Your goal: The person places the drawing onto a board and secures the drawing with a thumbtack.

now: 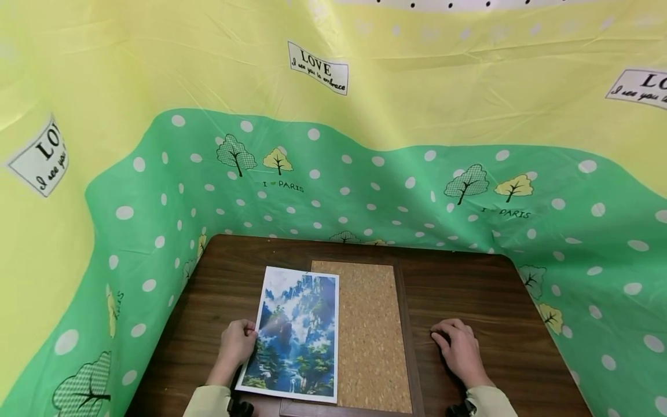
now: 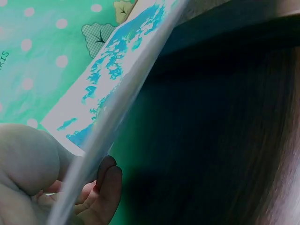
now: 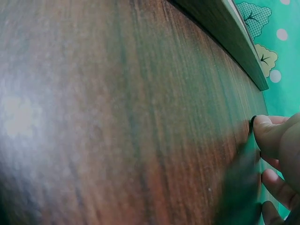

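Note:
My left hand (image 1: 239,345) pinches the left edge of a landscape print (image 1: 297,335) with blue mountains, waterfalls and a white border. In the left wrist view the print (image 2: 105,79) appears nearly edge-on, with the thumb on one face and fingertips (image 2: 108,185) behind. It overlaps the left part of a framed cork board (image 1: 371,339), hiding that side of the frame. To the right of the board, my right hand (image 1: 460,349) rests on the table with loosely bent fingers. In the right wrist view its fingertips (image 3: 269,180) touch the tabletop, and nothing shows in its grasp.
The dark wooden table (image 1: 484,289) has rounded far corners and a glossy surface. A green and yellow patterned cloth (image 1: 365,127) hangs along its back and both sides. The board's raised frame (image 1: 407,330) runs between the print and my right hand.

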Tool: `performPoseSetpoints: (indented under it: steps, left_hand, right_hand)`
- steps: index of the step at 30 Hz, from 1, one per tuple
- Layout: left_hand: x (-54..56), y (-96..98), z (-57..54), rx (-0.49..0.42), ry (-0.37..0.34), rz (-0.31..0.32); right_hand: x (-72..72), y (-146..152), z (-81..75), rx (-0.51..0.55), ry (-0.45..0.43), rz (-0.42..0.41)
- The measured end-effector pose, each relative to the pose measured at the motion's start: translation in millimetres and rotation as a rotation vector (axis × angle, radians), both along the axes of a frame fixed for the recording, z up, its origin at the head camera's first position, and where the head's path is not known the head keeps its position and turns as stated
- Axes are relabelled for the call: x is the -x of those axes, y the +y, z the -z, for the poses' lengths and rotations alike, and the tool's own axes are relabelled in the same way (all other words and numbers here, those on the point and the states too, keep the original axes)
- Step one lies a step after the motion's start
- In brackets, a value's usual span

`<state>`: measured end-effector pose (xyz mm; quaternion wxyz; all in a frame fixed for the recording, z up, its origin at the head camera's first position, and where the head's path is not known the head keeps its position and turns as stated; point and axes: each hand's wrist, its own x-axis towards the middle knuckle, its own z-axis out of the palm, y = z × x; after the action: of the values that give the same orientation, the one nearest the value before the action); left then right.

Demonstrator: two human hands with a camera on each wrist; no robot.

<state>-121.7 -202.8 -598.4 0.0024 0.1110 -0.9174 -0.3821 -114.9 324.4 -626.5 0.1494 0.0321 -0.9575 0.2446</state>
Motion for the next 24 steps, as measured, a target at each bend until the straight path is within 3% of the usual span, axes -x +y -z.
performPoseSetpoints:
  steps: [11,24]
  left_hand:
    - [0.5,19.6,3.1,-0.018,0.04,0.035]
    - [1.3,40.3,-2.8,-0.038,0.044,0.079]
  right_hand:
    - [-0.1,-1.7,1.0,0.008,0.0,0.015]
    - [-0.9,-2.7,0.4,0.012,0.012,0.015]
